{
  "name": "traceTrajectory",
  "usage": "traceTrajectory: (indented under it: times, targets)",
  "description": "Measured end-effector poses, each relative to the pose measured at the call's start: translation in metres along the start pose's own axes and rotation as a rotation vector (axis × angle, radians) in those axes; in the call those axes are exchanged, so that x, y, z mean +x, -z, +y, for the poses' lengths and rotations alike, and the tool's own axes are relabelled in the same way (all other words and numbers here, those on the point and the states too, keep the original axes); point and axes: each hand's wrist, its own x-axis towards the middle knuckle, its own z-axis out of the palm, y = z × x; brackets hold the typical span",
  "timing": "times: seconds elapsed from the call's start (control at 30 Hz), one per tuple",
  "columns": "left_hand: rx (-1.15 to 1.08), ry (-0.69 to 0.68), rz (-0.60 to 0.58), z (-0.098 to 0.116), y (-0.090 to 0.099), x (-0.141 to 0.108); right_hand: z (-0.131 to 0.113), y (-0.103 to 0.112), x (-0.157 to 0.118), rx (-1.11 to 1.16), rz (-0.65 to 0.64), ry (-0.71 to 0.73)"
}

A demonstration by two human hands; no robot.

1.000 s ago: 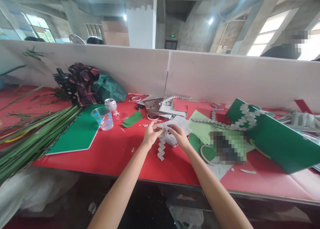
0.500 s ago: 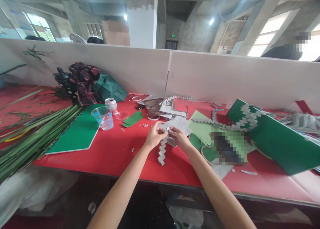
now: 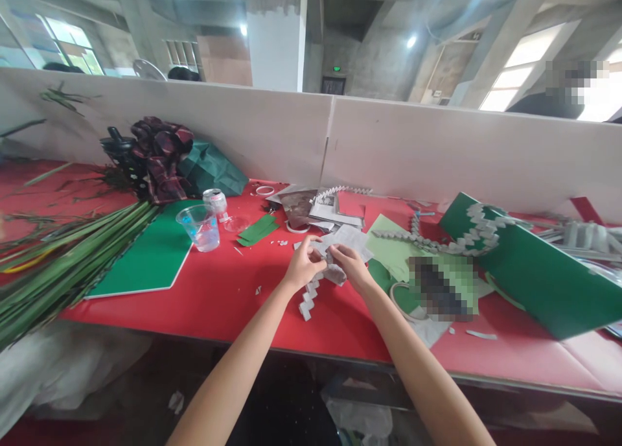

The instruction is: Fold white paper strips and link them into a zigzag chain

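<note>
Both hands (image 3: 328,266) pinching folded paper chain (image 3: 308,298), near table edge (image 3: 253,343)

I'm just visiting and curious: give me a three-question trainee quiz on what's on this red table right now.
1. True or false: both hands touch the zigzag folded paper chain.
2. The clear plastic cup stands on: A) the green board, B) a chair, C) the floor?
3. What long green material lies at the table's left end?

Key
1. True: left hand and right hand pinch its top end.
2. A, at the board's far edge.
3. A bundle of long green leaves.
</note>
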Motion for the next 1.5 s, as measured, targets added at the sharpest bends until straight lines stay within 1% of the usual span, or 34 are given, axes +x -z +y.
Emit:
traceTrajectory:
  times: [0.13, 0.23, 0.3, 0.4, 0.47, 0.57, 0.7, 0.83, 0.97, 1.03, 1.07, 1.2, 1.23, 1.27, 1.37, 1.5]
  targets:
    - [-0.073, 0.011, 0.072, -0.001, 0.004, -0.002, 0.000, 0.002, -0.001, 0.035, -0.075, -0.059]
    - [-0.104, 0.014, 0.110, 0.000, 0.007, 0.000, 0.002, 0.003, 0.001, -0.020, -0.084, -0.029]
    - [-0.108, 0.014, 0.105, 0.000, 0.009, 0.001, 0.003, 0.003, 0.001, -0.038, -0.087, -0.006]
    - [-0.103, 0.053, 0.057, 0.000, 0.010, 0.002, 0.001, 0.003, 0.000, -0.041, -0.112, -0.003]
    - [-0.081, 0.076, 0.039, -0.002, 0.011, 0.002, -0.001, 0.002, -0.002, -0.035, -0.143, -0.021]
    - [-0.022, 0.061, 0.058, -0.007, 0.012, 0.004, -0.003, -0.001, -0.004, 0.003, -0.179, -0.085]
    - [0.021, 0.073, 0.078, -0.016, 0.013, 0.008, 0.001, -0.003, -0.002, 0.022, -0.166, -0.150]
    - [0.044, 0.123, 0.148, -0.023, 0.012, 0.010, 0.004, -0.005, 0.001, -0.044, -0.146, -0.141]
    - [0.050, 0.111, 0.177, -0.021, 0.010, 0.009, 0.001, -0.006, -0.001, -0.071, -0.135, -0.129]
    - [-0.001, 0.111, 0.152, -0.016, 0.011, 0.008, -0.001, -0.004, -0.002, -0.046, -0.151, -0.105]
    - [-0.053, 0.124, 0.112, -0.012, 0.012, 0.008, -0.001, -0.003, -0.002, -0.026, -0.157, -0.091]
    - [-0.308, 0.192, -0.139, 0.000, 0.014, 0.004, -0.001, 0.004, -0.003, 0.102, -0.161, -0.077]
    - [-0.339, 0.193, -0.172, 0.002, 0.015, 0.003, -0.002, 0.006, -0.003, 0.135, -0.170, -0.085]
    - [-0.350, 0.186, -0.180, 0.003, 0.015, 0.003, -0.002, 0.007, -0.004, 0.159, -0.185, -0.091]
    - [-0.321, 0.150, -0.151, 0.002, 0.015, 0.002, -0.003, 0.009, -0.005, 0.180, -0.231, -0.104]
    - [-0.270, 0.132, -0.189, 0.001, 0.014, 0.002, -0.003, 0.007, -0.007, 0.189, -0.258, -0.118]
